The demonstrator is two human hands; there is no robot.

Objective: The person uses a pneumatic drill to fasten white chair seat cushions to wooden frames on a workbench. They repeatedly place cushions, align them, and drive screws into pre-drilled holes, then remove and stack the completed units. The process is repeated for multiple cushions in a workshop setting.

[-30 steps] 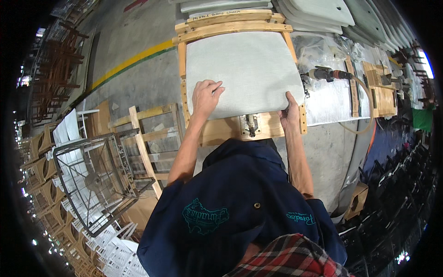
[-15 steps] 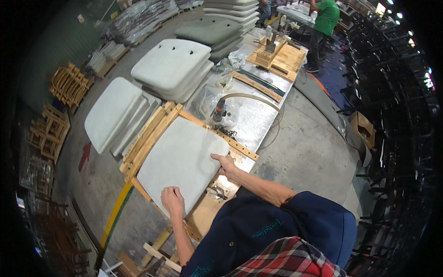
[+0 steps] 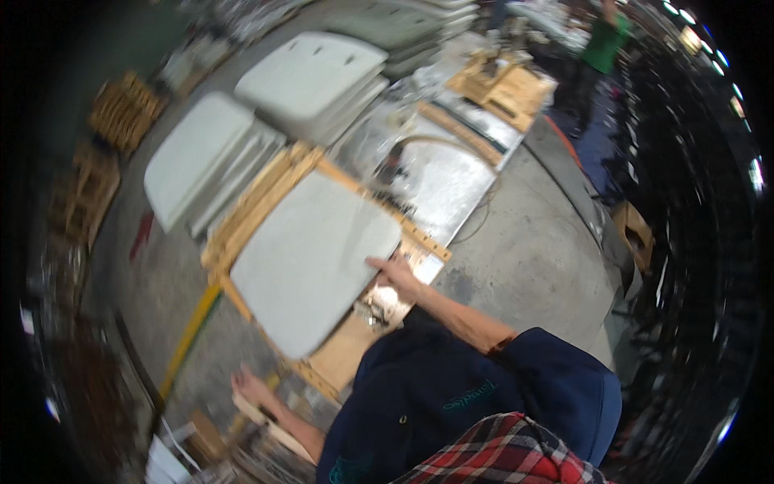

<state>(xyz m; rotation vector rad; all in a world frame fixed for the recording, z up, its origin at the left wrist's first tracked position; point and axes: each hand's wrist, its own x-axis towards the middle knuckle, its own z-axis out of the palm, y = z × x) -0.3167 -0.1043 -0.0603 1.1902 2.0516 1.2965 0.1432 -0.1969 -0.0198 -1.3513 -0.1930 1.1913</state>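
A pale grey seat cushion lies flat in a wooden frame jig on the workbench. My right hand holds its near right edge, with the thumb on top and the other fingers mostly hidden at the side. Off the cushion's lower left corner, my left hand is in the air, blurred, its fingers apart and apparently holding nothing. Beneath and beside it is a wooden strip. Small metal fittings lie at the bench's near side, by the cushion's edge.
Stacked cushions stand beyond the jig, with more leaning cushions to the left. A hose-fed power tool rests on the bench near dark loose pieces. Far off stands a person in green. A cardboard box sits right.
My left hand has let go of the cushion's near left edge and moved down and left. My right hand stays on the cushion. The view has shifted slightly.
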